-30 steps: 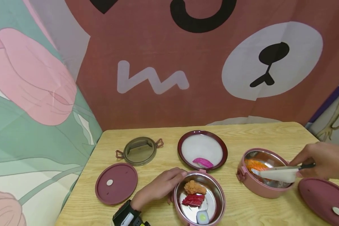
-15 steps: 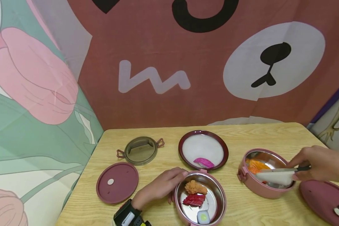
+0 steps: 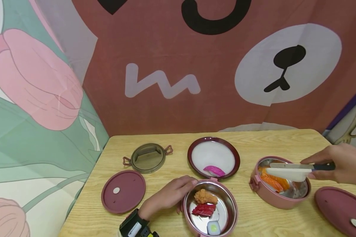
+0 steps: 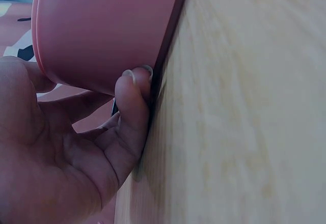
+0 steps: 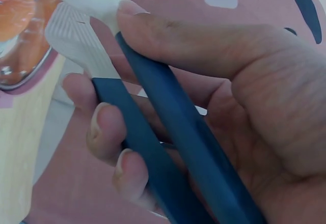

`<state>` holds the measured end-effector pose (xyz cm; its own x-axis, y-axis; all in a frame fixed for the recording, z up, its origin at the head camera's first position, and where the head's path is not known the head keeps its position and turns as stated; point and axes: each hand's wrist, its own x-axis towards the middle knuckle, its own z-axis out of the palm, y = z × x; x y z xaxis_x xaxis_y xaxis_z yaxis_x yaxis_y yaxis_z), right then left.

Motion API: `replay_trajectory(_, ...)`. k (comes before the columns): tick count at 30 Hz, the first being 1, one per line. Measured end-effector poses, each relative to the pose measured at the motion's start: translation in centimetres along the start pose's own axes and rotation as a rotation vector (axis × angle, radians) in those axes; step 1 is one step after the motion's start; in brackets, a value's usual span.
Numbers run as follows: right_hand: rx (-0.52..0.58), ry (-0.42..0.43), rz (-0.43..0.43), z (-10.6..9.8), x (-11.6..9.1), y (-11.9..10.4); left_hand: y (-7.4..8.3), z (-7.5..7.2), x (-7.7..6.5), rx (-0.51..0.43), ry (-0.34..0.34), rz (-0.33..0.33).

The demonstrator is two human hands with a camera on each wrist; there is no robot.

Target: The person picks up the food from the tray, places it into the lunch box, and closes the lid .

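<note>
My right hand [image 3: 339,164] holds tongs [image 5: 153,107] with dark blue handles and white ends. Their tips are apart over the right-hand pink round lunch box [image 3: 273,199], with nothing visible between them. Orange food pieces [image 3: 274,182] lie inside that steel-lined box. My left hand [image 3: 173,193] grips the side of the left-hand pink lunch box [image 3: 234,200], its fingers curved against the outer wall in the left wrist view. That box contains a fried chicken piece [image 3: 205,196], a red piece [image 3: 203,209] and a pale roll with a green centre [image 3: 213,227].
Behind the left box stands a maroon-rimmed white plate [image 3: 210,153] bearing a magenta food piece [image 3: 214,170]. A clear lid with handles [image 3: 148,159] and a maroon lid [image 3: 124,194] lie at left. Another maroon lid [image 3: 339,207] lies at the right. Printed fabric [image 3: 166,115] hangs behind the table.
The right hand has risen with the tongs, whose tips are now higher and wider apart over the right box. More of the orange food shows. The left hand keeps its place.
</note>
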<state>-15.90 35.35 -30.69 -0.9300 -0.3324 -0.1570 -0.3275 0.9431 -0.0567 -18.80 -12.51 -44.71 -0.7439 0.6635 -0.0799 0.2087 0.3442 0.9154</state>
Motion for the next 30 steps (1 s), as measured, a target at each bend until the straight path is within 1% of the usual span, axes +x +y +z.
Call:
replay_trajectory(1,-0.013,0.025,-0.008,-0.1,0.0,-0.3,0.0,0.0,0.0,-0.002,0.0,-0.001)
replay_trajectory(3,-0.026,0.048,-0.01,-0.3,0.2,-1.0,-0.1,0.0,0.0,-0.003,0.002,0.0)
replay_trajectory(9,-0.028,0.031,-0.005,-0.6,0.7,-2.1,-0.2,0.2,0.1,-0.01,-0.003,0.016)
replay_trajectory(17,-0.038,0.066,-0.02,-0.5,1.1,-2.9,-0.1,0.1,0.3,0.013,-0.001,0.013)
replay_trajectory(25,0.027,0.056,-0.116,-1.0,2.5,-5.1,0.0,0.1,0.1,0.018,0.006,0.012)
replay_trajectory(30,0.106,-0.001,-0.157,-0.8,3.9,-6.6,0.0,0.1,0.0,0.012,0.012,0.002)
